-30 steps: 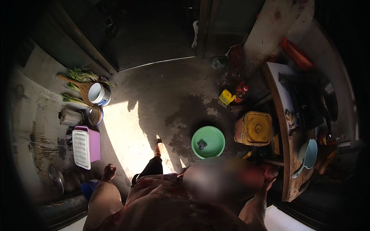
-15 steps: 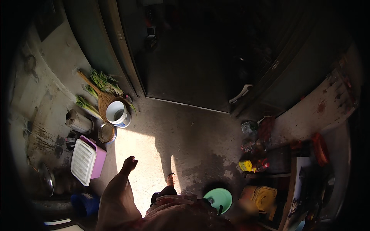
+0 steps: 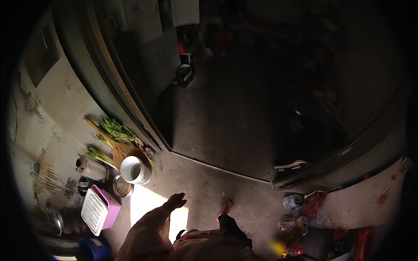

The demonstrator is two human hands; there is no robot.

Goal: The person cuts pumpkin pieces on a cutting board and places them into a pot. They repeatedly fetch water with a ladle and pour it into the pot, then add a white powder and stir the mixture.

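Loosely unclenched, empty left hand, fingers slightly parted, above sunlit floor, white bucket nearby, ahead to its left, lilac box farther left.

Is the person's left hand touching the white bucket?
No, the left hand is to the right of the white bucket, with a visible gap between them.

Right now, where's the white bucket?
In the head view, the white bucket stands left of centre, beside the straw broom, up and left from the left hand.
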